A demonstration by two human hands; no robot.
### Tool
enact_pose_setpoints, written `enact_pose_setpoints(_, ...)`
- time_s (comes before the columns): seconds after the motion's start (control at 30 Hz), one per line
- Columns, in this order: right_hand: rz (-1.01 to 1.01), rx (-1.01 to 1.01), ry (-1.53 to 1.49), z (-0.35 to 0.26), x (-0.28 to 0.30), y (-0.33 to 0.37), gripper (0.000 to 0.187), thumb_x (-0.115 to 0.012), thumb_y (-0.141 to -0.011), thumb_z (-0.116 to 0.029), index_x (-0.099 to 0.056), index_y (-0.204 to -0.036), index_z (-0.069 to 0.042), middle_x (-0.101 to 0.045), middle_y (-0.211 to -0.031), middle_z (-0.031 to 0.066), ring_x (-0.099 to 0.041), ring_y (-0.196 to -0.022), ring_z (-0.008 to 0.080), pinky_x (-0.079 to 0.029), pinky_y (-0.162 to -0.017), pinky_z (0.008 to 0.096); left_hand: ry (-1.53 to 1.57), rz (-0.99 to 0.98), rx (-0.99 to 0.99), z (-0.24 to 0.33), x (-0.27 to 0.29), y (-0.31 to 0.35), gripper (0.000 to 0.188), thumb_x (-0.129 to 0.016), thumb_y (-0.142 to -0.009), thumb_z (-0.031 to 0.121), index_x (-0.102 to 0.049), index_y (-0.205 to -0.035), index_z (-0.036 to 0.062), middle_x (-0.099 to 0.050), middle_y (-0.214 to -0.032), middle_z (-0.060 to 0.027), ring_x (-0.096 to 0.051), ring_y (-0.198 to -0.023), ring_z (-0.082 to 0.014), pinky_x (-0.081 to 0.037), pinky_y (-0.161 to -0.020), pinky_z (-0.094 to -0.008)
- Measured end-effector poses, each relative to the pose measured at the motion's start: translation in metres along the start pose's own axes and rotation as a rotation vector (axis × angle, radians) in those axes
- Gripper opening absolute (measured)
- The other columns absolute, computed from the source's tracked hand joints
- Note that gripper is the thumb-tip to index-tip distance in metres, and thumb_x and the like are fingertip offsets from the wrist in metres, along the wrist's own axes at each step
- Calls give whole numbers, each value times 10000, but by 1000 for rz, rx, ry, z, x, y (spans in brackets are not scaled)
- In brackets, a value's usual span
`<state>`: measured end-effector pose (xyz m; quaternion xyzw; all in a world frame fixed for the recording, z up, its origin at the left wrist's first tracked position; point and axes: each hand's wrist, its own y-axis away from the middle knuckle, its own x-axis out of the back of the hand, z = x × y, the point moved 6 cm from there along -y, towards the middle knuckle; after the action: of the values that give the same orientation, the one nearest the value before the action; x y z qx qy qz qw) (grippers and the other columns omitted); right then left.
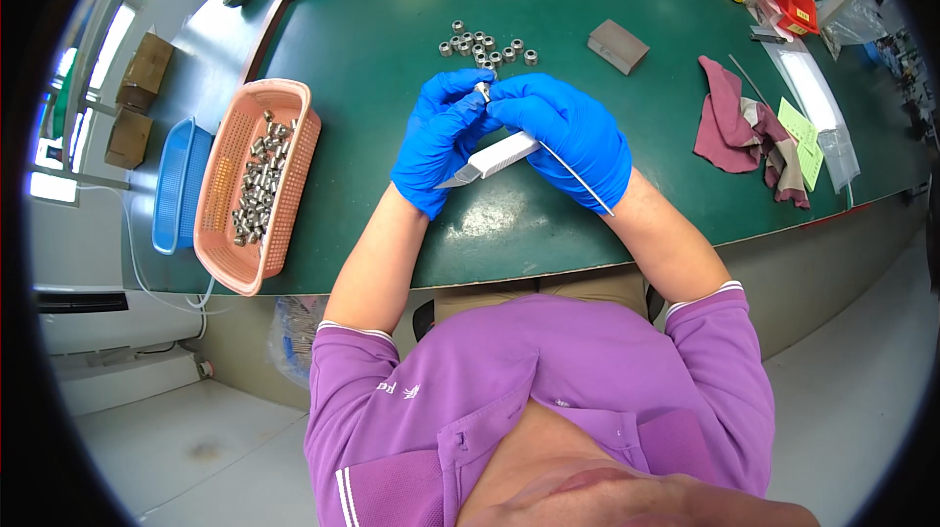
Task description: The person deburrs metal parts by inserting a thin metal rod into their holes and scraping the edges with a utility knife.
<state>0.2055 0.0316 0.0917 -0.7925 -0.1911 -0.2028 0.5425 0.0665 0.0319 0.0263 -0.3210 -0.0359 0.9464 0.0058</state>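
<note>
Blue gloves cover both my hands, which meet over the green table. My left hand (438, 135) is closed, pinching a small silver metal fitting (483, 90) between its fingertips. The fingertips of my right hand (578, 130) touch that fitting too. Held in the right palm is a craft knife (505, 156) with a white handle, its blade pointing left toward my left wrist. A thin metal rod (580, 179) also runs out of the right hand, back toward the wrist. Just beyond my hands, several similar metal fittings (478, 40) stand loosely grouped.
At left, a pink basket (303, 150) holds many metal fittings, with a blue basket (168, 189) beside it. To the right are a brown block (618, 46), a maroon cloth (722, 120), a green paper (801, 140) and a plastic-wrapped white strip (818, 86). A red bin (791, 10) stands far right.
</note>
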Motion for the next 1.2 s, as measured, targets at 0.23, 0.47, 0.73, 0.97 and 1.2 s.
enact_pose_setpoints(0.23, -28, -82, -26, 0, 3, -6, 356, -654, -657, 53, -580, -971, -98, -613, -953, 80, -618, -818, 282, -512, -672, 328, -279, 60, -84, 4, 8, -6, 231, -640, -822, 26, -568, -1040, 53, -596, -1019, -74, -586, -941, -162, -526, -811, -305)
enact_pose_setpoints(0.47, -62, -88, -66, 6, 6, -4, 337, -628, -688, 44, -587, -986, -107, -600, -944, 75, -604, -828, 286, -499, -674, 337, -333, 15, -85, 2, 8, -8, 232, -629, -818, 7, -567, -1040, 35, -601, -993, -83, -613, -889, -178, -548, -751, -318)
enact_pose_setpoints(0.73, -94, -89, -50, 8, 5, -2, 326, -627, -676, 51, -600, -967, -95, -603, -948, 92, -606, -823, 293, -506, -689, 334, -178, -115, -24, 2, 0, -4, 246, -617, -831, 35, -565, -1071, 40, -606, -1023, -91, -609, -916, -180, -536, -784, -293)
enact_pose_setpoints(0.97, 21, -58, -215, 4, 11, 2, 318, -650, -727, 58, -611, -1010, -80, -614, -996, 118, -615, -779, 202, -503, -651, 260, 5, -31, -2, 10, 5, -6, 283, -606, -855, 80, -545, -1129, 43, -601, -1037, -96, -606, -933, -165, -545, -795, -273)
enact_pose_setpoints(1.2, 41, -15, -146, 4, 6, 1, 315, -649, -703, 73, -604, -983, -64, -624, -974, 123, -632, -798, 221, -516, -664, 278, 14, -12, 50, 6, -4, 0, 243, -580, -875, 77, -557, -1114, 41, -612, -1012, -79, -621, -877, -154, -563, -752, -261)
